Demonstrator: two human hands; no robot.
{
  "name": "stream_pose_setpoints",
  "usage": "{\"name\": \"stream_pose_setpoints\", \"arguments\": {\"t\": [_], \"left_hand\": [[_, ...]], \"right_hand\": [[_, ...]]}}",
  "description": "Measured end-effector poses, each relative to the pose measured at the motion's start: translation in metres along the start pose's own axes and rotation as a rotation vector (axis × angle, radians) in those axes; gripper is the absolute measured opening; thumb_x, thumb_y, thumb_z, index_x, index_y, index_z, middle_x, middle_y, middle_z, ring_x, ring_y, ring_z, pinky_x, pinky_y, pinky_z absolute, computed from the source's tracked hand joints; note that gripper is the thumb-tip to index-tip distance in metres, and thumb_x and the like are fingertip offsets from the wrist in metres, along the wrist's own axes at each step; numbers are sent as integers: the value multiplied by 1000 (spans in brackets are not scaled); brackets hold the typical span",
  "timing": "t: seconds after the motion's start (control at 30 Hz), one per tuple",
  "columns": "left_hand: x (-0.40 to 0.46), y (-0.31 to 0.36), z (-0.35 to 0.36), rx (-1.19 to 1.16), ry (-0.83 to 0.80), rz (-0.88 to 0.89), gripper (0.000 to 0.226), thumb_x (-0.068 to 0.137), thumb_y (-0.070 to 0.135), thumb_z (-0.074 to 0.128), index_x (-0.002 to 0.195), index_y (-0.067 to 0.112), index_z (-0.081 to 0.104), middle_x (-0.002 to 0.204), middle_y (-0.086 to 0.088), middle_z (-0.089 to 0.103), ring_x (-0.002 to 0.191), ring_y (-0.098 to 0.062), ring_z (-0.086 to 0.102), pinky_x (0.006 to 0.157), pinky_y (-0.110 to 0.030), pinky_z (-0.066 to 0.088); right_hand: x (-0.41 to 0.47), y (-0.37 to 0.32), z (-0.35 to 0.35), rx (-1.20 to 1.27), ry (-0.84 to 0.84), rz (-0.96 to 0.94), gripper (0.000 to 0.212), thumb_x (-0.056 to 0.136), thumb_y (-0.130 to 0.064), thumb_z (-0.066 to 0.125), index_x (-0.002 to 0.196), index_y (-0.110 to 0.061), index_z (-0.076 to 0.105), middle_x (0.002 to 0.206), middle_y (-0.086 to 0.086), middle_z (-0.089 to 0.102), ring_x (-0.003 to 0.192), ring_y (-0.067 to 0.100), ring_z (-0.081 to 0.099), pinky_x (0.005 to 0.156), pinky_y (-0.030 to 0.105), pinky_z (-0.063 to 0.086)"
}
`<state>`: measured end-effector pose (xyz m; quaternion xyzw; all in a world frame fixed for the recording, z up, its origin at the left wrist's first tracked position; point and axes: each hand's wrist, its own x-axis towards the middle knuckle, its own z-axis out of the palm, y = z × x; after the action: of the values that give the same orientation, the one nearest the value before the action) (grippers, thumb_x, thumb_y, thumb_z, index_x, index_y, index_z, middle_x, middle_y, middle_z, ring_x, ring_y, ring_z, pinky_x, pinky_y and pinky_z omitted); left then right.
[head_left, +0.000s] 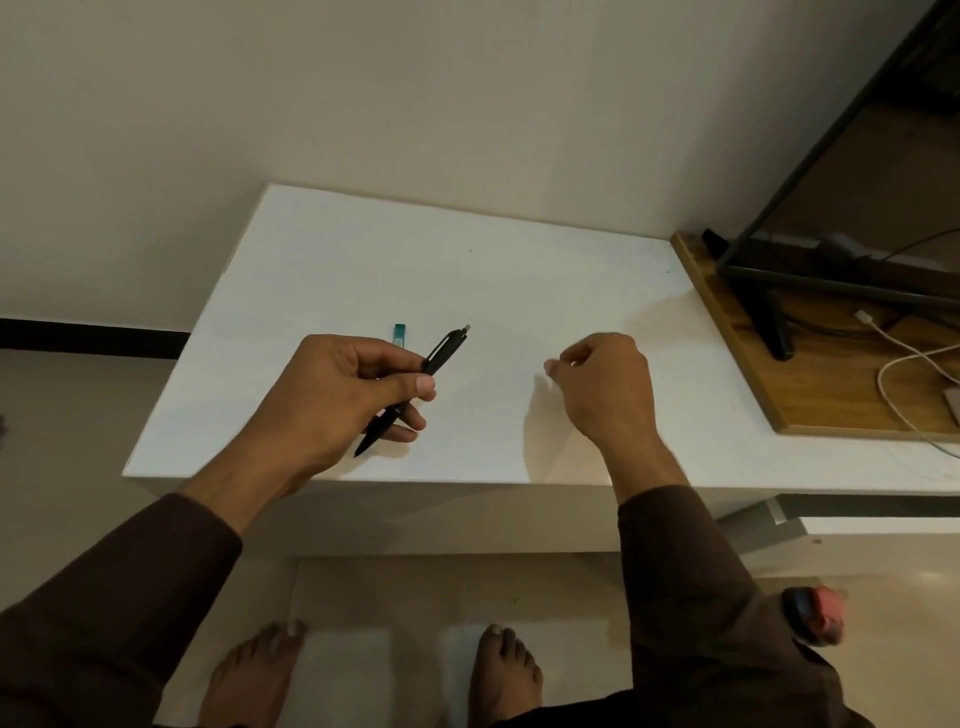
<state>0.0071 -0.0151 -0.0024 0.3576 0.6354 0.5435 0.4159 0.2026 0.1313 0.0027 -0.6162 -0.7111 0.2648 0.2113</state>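
Head camera, single wide-angle view: faces forward and steeply down, close above left hand (343, 389) and right hand (602, 384) over table (519, 270)

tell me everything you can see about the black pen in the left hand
The black pen is slim, seemingly matte plastic, with a clip along its upper barrel and a small pale push button at the far end. It is tilted, button up-right, tip down-left toward the near edge of the white table. The left hand grips its middle, thumb across the barrel, fingers curled beneath. Whether the tip touches the table is unclear.
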Motion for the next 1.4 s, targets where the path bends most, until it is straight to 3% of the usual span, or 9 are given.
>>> {"name": "stream_pose_setpoints", "arguments": {"t": [0.07, 0.13, 0.23, 0.43, 0.6, 1.0, 1.13, 1.2, 1.4], "left_hand": [[0, 1, 0, -5, 0, 1, 8, 87, 6, 79, 93, 11, 82, 83, -11, 83, 64, -25, 79, 60, -35, 66], [0, 2, 2, 1, -3, 9, 10, 88, 6, 79, 93, 15, 82, 84, -8, 83, 64, -25, 79, 60, -33, 66], [0, 2, 1, 34, -3, 28, 13, 89, 8, 78, 94, 19, 82, 84, -6, 84, 67, -25, 80, 62, -33, 67], [-1, 4, -1, 40, 4, 42, 13, 88, 8, 79, 96, 18, 83, 83, -5, 84, 66, -23, 79, 64, -32, 67], [0, 4, 0, 94, 3, 43, 15, 88, 8, 79, 101, 12, 83, 82, -6, 83, 66, -24, 79, 66, -32, 67], [-1, 4, 1, 80, -19, 20, 13, 88, 9, 79, 94, 19, 83, 82, -3, 83, 67, -24, 80, 61, -28, 66], [-1, 2, -1, 17, 29, 1, 9, 88, 6, 79, 94, 13, 82, 82, -7, 83, 64, -23, 79, 60, -32, 66], [-1, 1, -2, -2, 51, -8, 9, 87, 5, 79, 92, 11, 81, 82, -8, 83, 62, -22, 79, 59, -33, 66], [1, -3, 2, 50, 73, 8, 4, 85, 13, 82, 88, 15, 84, 80, -1, 84, 65, -13, 78, 57, -24, 64]], "right_hand": [[-10, -14, 1, 254, 1, -85, 12, 98, -24, 70, 94, -15, 75, 85, 0, 76, 72, 9, 68, 67, 29, 53], [-22, -31, 3, 523, -132, -88, 17, 99, -32, 68, 94, -18, 76, 80, -3, 79, 63, 5, 70, 57, 22, 53], [-34, -46, 10, 710, -322, -41, 20, 97, -31, 70, 99, -13, 78, 89, -1, 82, 79, 11, 78, 59, 25, 59], [-37, -49, 4, 881, -395, 12, 10, 93, -17, 76, 92, -7, 78, 85, 11, 81, 80, 24, 79, 60, 32, 61], [-37, -50, 0, 800, -386, -20, 12, 97, -15, 71, 94, -4, 73, 86, 13, 81, 79, 25, 80, 56, 33, 62], [-31, -45, -9, 750, -354, 37, 13, 103, -21, 63, 107, -8, 66, 92, 8, 83, 79, 21, 81, 54, 34, 62], [-16, -17, -29, 444, -137, 25, 12, 103, -16, 61, 94, -18, 69, 85, 0, 80, 66, 17, 76, 50, 25, 60], [-13, -6, -31, 267, -152, 41, 19, 102, -11, 59, 88, -19, 68, 87, 4, 79, 63, 16, 73, 47, 25, 59], [-8, 2, -15, -71, -275, 107, 8, 95, -8, 67, 94, -3, 73, 88, 22, 76, 75, 40, 77, 72, 52, 65]]}}
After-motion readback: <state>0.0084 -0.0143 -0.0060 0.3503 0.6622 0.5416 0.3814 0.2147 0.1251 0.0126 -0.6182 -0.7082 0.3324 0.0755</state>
